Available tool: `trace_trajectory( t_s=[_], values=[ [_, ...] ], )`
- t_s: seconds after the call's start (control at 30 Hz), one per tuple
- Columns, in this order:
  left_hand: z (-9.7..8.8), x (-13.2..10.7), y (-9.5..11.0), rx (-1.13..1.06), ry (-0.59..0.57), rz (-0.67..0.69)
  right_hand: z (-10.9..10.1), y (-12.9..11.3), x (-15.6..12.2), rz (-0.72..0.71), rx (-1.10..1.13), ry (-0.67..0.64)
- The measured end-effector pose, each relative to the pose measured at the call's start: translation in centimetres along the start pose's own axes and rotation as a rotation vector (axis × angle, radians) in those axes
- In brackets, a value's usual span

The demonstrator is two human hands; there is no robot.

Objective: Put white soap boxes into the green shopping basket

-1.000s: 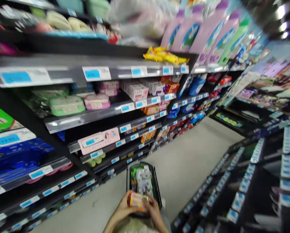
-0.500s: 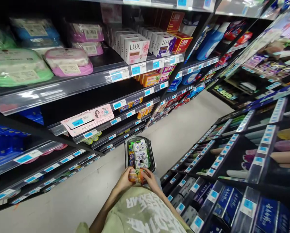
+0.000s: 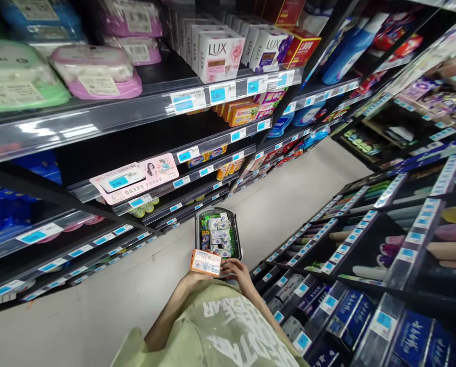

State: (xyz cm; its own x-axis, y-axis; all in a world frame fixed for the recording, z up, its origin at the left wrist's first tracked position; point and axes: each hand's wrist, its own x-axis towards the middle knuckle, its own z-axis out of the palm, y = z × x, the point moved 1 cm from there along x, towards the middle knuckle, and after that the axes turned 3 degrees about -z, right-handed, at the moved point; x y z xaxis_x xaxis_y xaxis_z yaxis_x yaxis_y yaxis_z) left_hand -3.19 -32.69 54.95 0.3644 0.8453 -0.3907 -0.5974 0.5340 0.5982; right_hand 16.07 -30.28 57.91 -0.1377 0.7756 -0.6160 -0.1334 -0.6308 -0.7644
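An orange-edged packet of soap [image 3: 206,262] lies tilted in my left hand [image 3: 197,278], a pale printed label facing up at me. The fingers of that hand are mostly hidden beneath the packet. Just right of it, my right hand [image 3: 238,271] has its fingers loosely stretched out and holds nothing; its fingertips are close to the packet's end. Beyond both hands stands a dark shopping basket [image 3: 236,239]. Several small white boxes [image 3: 219,229] fill most of it, with green and blue-yellow packs along its left side.
Shelves on the left carry LUX soap boxes [image 3: 220,56], pink soap cases [image 3: 96,71] and orange soap packs [image 3: 243,113]. A pink sign [image 3: 136,178] juts from a lower shelf edge. Blue boxes [image 3: 352,316] sit on the right-hand shelves. Pale floor [image 3: 289,196] runs along the aisle.
The soap packet has turned over from its orange face to its pale label and shifted slightly left and up. My right hand has let go of it.
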Motion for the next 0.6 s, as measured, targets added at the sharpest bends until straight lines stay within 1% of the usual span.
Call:
trace_trajectory(
  t_s=[0.07, 0.17, 0.27, 0.3, 0.33, 0.4, 0.47, 0.5, 0.53, 0.6],
  values=[
    [0.8, -0.2, 0.0, -0.015, -0.026, 0.003, -0.4, 0.2, 0.0, 0.014, 0.003, 0.033],
    [1.7, -0.6, 0.2, 0.037, -0.014, 0.050, -0.5, 0.5, 0.0, 0.014, -0.004, 0.032],
    [1.7, -0.6, 0.3, 0.108, 0.022, 0.065, -0.4, 0.8, 0.0, 0.023, -0.042, -0.039],
    [1.6, -0.5, 0.4, 0.179, 0.042, 0.057, -0.3, 0.9, -0.1, 0.043, -0.042, -0.076],
    [1.4, -0.5, 0.5, 0.303, 0.070, 0.047, -0.2, 1.1, -0.1, 0.068, -0.030, -0.116],
    [1.1, -0.6, 0.9, 0.693, 0.127, 0.035, 0.1, 1.6, -0.2, 0.100, 0.021, -0.186],
    [1.1, -0.8, 1.4, 1.139, 0.149, 0.017, 0.5, 2.0, -0.2, 0.069, 0.013, -0.223],
    [1.2, -0.9, 1.7, 1.302, 0.145, 0.002, 0.6, 2.3, -0.1, 0.028, -0.023, -0.211],
    [1.3, -1.1, 1.9, 1.414, 0.132, -0.021, 0.7, 2.4, -0.1, -0.011, -0.067, -0.184],
    [1.7, -1.3, 2.3, 1.503, 0.098, -0.062, 0.8, 2.7, 0.1, -0.075, -0.142, -0.102]
  ],
)
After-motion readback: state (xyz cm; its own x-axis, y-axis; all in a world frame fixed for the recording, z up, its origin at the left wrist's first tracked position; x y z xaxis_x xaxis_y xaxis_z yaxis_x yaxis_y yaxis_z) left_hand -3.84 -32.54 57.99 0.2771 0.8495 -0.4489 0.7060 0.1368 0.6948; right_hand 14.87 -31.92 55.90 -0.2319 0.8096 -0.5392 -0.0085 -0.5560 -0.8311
